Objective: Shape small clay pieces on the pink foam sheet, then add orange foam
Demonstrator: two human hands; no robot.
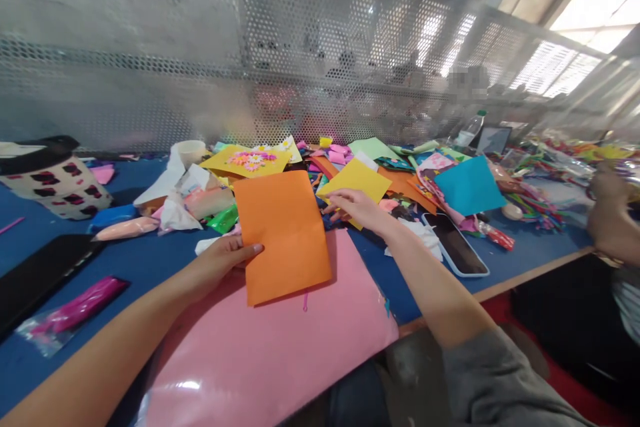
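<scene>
My left hand [233,255] grips the left edge of an orange card [285,237], thumb on its front face. The card is held tilted above a large pink sheet [270,353] at the table's front edge. Just right of the card, my right hand [350,205] reaches over the pile, its fingers bent in front of a yellow card [361,180]; whether they hold anything is too small to tell. A small pink strip [305,301] shows below the orange card.
Craft scraps and a yellow flower card [250,160] lie behind. A phone [459,247] and blue card [470,185] are at right. A patterned cup [60,187] and pink clay packet [80,307] are at left. Another person's arm [613,220] rests far right.
</scene>
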